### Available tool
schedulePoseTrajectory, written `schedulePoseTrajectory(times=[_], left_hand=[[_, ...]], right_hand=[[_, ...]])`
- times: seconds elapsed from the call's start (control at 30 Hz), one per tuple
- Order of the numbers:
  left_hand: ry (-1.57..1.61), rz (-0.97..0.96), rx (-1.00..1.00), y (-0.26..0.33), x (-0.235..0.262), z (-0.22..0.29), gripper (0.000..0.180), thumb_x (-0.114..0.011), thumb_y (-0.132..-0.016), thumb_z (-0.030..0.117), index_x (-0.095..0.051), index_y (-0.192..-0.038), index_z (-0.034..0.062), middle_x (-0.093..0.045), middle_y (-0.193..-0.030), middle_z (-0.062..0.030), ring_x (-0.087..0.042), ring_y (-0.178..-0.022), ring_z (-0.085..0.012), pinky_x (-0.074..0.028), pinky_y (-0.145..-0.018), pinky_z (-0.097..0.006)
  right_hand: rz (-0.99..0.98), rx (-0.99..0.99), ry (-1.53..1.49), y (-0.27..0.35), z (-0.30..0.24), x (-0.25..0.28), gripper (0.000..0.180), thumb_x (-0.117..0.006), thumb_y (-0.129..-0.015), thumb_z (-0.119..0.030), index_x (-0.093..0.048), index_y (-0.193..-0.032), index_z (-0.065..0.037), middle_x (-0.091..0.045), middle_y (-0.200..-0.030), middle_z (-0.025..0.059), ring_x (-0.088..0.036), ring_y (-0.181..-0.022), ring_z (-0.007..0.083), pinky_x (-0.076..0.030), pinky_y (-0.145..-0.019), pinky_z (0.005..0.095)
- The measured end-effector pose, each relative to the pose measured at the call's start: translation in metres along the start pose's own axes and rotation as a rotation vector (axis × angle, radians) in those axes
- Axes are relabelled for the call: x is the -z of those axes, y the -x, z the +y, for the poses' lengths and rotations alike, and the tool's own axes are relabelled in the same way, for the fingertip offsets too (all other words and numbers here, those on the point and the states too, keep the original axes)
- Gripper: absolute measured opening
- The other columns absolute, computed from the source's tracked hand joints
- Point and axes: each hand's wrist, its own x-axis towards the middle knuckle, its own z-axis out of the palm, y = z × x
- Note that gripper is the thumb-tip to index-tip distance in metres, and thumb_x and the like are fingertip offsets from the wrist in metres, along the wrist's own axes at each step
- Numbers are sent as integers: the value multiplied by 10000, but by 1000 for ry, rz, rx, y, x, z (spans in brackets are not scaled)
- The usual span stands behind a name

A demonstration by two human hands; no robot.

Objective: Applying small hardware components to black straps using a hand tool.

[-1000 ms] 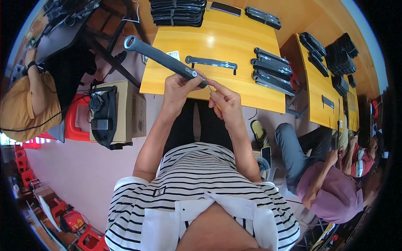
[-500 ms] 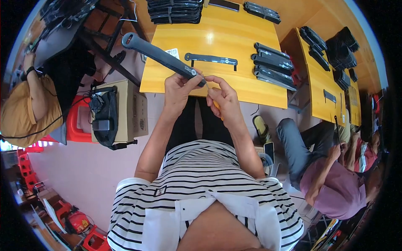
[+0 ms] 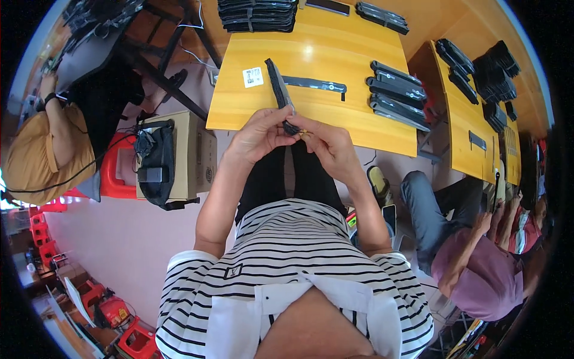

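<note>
The left hand's (image 3: 258,136) grip is closed around the near end of a black strip (image 3: 277,84), which rises tilted, edge-on; the right hand's (image 3: 329,145) grip is pinched at that same end on a small yellow piece (image 3: 304,132), the rest hidden by the fingers. Both hands are by the front edge of the yellow surface (image 3: 353,122), the strip reaching over it. Bare wood lies left of the strip around a white label (image 3: 253,77), and between a flat strip (image 3: 320,84) and the pile of strips (image 3: 399,96) near the right edge. A tall stack (image 3: 257,16) stands at the far left. Half a second ago the held strip slanted up-left, broad side showing, partly covering the label; the yellow handle below the right fingers is now out of sight.
</note>
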Motion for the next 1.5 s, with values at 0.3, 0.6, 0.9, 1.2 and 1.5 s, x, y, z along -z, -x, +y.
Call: schedulePoseTrajectory(times=[0.3, 0.6, 0.9, 1.2, 1.5], left_hand=[[34, -83, -23, 2, -4, 0, 313, -484, -914, 267, -557, -976, -31, -631, -839, -98, -639, -727, -154, -557, -647, -245], [24, -219, -12, 3, 2, -5, 337, -470, -920, 273, -537, -1006, -45, -630, -850, -108, -639, -731, -158, -555, -656, -246], [-11, -97, -65, 2, -6, -6, 230, -528, -884, 140, -539, -1013, -50, -625, -877, -115, -642, -753, -171, -555, -695, -260], [-65, -71, -42, 1, -1, -6, 236, -574, -838, 104, -547, -1009, -55, -625, -856, -120, -642, -741, -169, -554, -660, -254], [-187, -78, 43, 1, -3, -9, 298, -614, -813, 115, -537, -1044, -56, -610, -916, -124, -636, -735, -171, -556, -649, -270]], right_hand=[[41, -85, -246, 1, -4, -1, 346, -520, -849, -12, -561, -1185, -84, -558, -659, 13, -452, -521, 46, -355, -455, 166], [-40, -318, -549, -3, -12, 11, 283, -533, -852, -56, -582, -1129, -16, -514, -589, 22, -359, -416, 22, -240, -365, 157], [63, -360, -621, 0, -1, 3, 285, -538, -859, -97, -581, -1130, -23, -517, -596, 16, -380, -427, 31, -248, -361, 148], [95, -428, -760, 2, -1, -1, 252, -542, -854, -103, -606, -1080, -13, -484, -594, -23, -349, -404, 10, -214, -342, 139], [101, -185, -87, 6, 4, 7, 139, -651, -736, -56, -614, -860, -4, -501, -687, -14, -439, -659, 57, -338, -599, 203]])
